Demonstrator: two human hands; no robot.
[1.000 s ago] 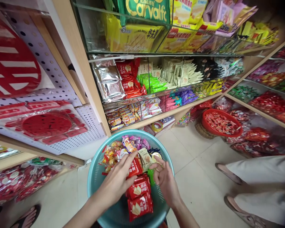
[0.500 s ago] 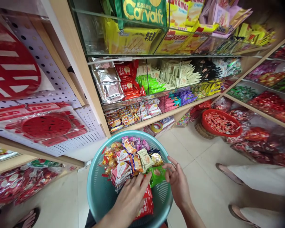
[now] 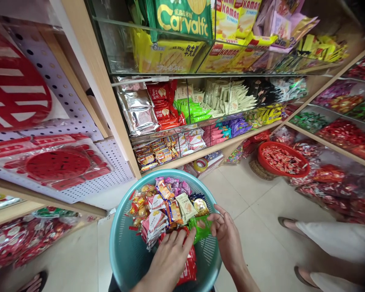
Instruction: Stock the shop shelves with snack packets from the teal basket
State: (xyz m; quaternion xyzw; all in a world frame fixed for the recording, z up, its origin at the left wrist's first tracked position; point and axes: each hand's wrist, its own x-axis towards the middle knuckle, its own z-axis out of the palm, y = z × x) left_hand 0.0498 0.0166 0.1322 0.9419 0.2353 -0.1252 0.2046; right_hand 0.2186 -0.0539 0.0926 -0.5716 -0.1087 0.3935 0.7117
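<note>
A teal plastic basket (image 3: pixel 119 243) holds several kinds of wrapped snacks. My left hand (image 3: pixel 172 255) lies palm down over red snack packets (image 3: pixel 188 269), with its thumb apart from the fingers and near a green snack packet (image 3: pixel 200 228). At the basket's right side, my right hand (image 3: pixel 229 239) has its bent fingers closed on the green packet's edge. Beyond the hands are a cream packet (image 3: pixel 186 207), pink-and-white packets (image 3: pixel 153 225), orange-and-blue packets (image 3: pixel 174 211), purple packets (image 3: pixel 178 185) and clear bags of round brown snacks (image 3: pixel 140 207).
Glass-fronted shelves (image 3: pixel 182 121) of sorted snacks rise ahead. A red tub (image 3: pixel 282 158) of sweets stands on the tiled floor (image 3: pixel 231 190) at right, beside bagged goods. Another person's legs (image 3: pixel 337 239) are at the right edge. Red decorations (image 3: pixel 57 162) hang left.
The view has shifted slightly, with the shelves a little lower in it. Both hands stay almost in place, the left over the red packets and the right at the green packet.
</note>
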